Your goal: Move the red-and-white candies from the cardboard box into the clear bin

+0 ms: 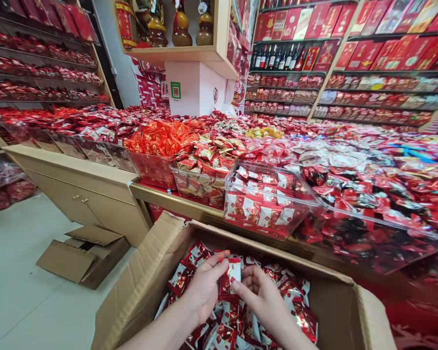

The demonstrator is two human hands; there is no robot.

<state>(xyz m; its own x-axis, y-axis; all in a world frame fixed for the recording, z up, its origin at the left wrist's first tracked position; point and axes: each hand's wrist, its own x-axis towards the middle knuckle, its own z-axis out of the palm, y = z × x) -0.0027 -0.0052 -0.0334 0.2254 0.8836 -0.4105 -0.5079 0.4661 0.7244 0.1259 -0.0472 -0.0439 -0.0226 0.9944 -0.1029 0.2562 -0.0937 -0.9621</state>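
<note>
Both of my hands are inside an open cardboard box (pixel 142 272), over a heap of small red and white candy packets (pixel 228 316). My left hand (pixel 206 282) pinches one red and white candy packet (pixel 230 276) at its left side, thumb on top. From the other side my right hand (pixel 261 291) grips the same packet, its thumb pressed on the face. The packet is roughly upright, print facing me. Just beyond the box, a clear plastic bin (pixel 259 214) holds similar packets in stacked rows.
Bins of orange-red packets (pixel 156 138) and gold-red packets (pixel 208 165) stand left of the clear bin. More packets (pixel 365 194) fill the right side. An opened carton (pixel 83 257) lies on the floor at left. A shelf with gourd ornaments (pixel 180 29) overhangs the display.
</note>
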